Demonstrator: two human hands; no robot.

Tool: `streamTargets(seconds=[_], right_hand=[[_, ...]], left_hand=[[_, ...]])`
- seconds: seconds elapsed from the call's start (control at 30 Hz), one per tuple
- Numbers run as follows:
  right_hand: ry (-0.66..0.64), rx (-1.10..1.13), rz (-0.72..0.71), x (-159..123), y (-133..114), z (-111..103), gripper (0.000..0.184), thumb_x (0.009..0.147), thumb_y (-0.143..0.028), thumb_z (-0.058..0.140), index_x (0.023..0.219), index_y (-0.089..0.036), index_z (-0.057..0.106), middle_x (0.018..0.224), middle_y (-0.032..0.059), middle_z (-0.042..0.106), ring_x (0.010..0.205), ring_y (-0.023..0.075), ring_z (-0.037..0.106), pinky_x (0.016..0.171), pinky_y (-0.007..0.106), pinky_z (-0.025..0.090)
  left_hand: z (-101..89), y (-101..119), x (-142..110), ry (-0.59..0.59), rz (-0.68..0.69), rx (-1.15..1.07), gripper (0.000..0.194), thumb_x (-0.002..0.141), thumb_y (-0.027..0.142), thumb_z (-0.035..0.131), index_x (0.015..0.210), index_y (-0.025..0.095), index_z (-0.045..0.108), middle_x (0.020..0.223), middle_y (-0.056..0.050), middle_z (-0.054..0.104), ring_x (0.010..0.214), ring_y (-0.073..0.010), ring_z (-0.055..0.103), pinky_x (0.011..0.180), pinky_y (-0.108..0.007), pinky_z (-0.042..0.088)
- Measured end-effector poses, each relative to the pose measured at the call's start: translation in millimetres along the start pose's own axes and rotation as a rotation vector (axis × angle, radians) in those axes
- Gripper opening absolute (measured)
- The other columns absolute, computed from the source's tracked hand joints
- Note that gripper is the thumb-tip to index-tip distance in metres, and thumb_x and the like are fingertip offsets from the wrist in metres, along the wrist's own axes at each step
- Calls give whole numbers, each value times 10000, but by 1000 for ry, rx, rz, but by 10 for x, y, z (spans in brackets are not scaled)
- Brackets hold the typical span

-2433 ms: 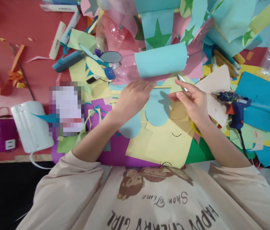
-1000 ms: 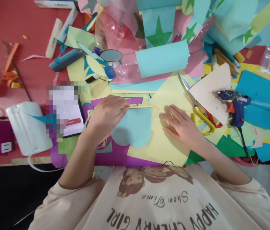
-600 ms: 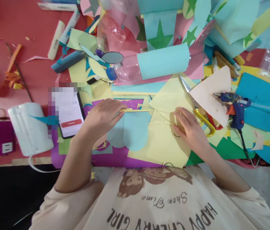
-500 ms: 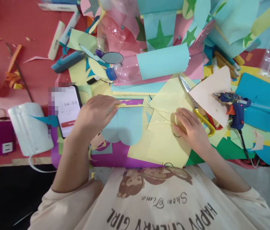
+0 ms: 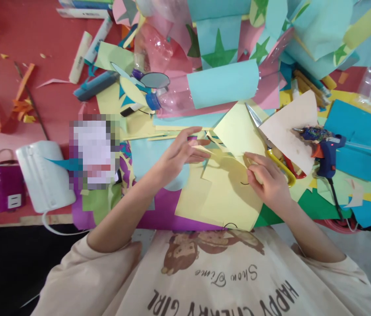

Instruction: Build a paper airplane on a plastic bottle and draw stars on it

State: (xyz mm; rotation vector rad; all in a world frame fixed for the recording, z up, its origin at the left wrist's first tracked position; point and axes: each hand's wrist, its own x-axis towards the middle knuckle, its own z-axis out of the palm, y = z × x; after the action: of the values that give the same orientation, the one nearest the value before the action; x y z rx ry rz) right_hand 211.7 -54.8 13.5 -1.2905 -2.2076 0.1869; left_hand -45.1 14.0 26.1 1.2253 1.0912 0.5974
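Observation:
My right hand has its thumb and fingertips closed at the lower corner of a pale yellow paper piece, which is tilted up a little. Facing it, my left hand has its fingers stretched out and apart, beside a thin yellow paper strip and the left side of that piece. Below both hands is a larger pale yellow sheet with a small curved black line. Partly under my left forearm is light blue paper, its rounded edge showing.
A bottle wrapped in light blue paper lies behind my hands. To the right are yellow-handled scissors and a hot glue gun. On the left are a blurred-out phone and a white case.
My left hand has moved right, off the light blue paper's upper edge, and its fingers have spread. My right hand has drawn its fingertips together at the yellow piece, which has shifted and tilted.

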Motion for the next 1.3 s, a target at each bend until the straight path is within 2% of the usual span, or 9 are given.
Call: streamTargets(seconds=[0.1,0.23,0.47,0.63,0.83,1.0,1.13,1.23,1.3], right_hand=[[-38,40,16,-36,8,16,145,917,-129,515,974,-224,609,1148,112,731,1081,234,696,868,427,608],[-106,104,-34,-65,9,59,183,925,-122,513,1003,-203,656,1100,104,752,1051,224,705,868,417,605],[-115,30,-14,-6,35,13,161,944,-190,527,1044,-196,653,1152,116,732,1066,241,696,886,431,602],[-217,-24,-3,73,67,14,304,960,-219,504,1245,-157,590,1348,163,626,1287,291,573,1026,489,541],[-323,-57,78,154,95,144,512,998,-351,421,1461,-135,401,1520,203,447,1456,324,377,1128,554,430],[-288,-103,125,202,138,206,657,985,-427,436,1526,-88,279,1571,241,347,1505,347,260,1177,586,340],[-332,-101,-22,209,108,156,419,998,-308,432,1340,-105,564,1503,201,475,1430,336,417,1125,535,438],[-394,-4,-211,178,64,110,327,1000,-219,419,1218,-154,655,1406,113,602,1360,258,520,1109,476,475],[-421,71,-283,164,49,81,333,987,-318,481,1220,-152,652,1358,107,641,1335,254,543,1110,481,475]], left_hand=[[15,25,159,15,-9,-105,593,945,509,469,1473,271,341,1280,-109,658,1006,-211,722,854,-339,598],[50,48,289,-8,35,-84,491,912,569,515,1227,213,637,1234,-94,674,987,-189,705,834,-292,584],[183,-19,354,66,58,226,250,879,296,606,1042,176,754,949,-51,724,694,-109,607,664,-232,491],[199,-26,407,161,208,358,300,838,170,623,1112,226,730,969,-29,669,638,-85,511,634,-227,453],[194,52,517,242,181,214,235,905,187,531,1078,181,690,1036,-44,704,798,-111,637,691,-209,495],[194,152,566,143,79,155,289,900,140,468,1153,189,599,1209,-60,631,700,-89,687,518,-178,476],[147,169,548,144,44,260,273,941,190,412,1167,193,565,1086,-54,663,456,-47,555,434,-208,423],[120,139,536,225,106,521,204,880,202,558,1078,213,608,943,-12,692,595,-87,583,568,-221,437],[130,130,536,260,106,678,119,846,238,627,961,211,631,855,-5,688,682,-128,591,637,-249,423]])
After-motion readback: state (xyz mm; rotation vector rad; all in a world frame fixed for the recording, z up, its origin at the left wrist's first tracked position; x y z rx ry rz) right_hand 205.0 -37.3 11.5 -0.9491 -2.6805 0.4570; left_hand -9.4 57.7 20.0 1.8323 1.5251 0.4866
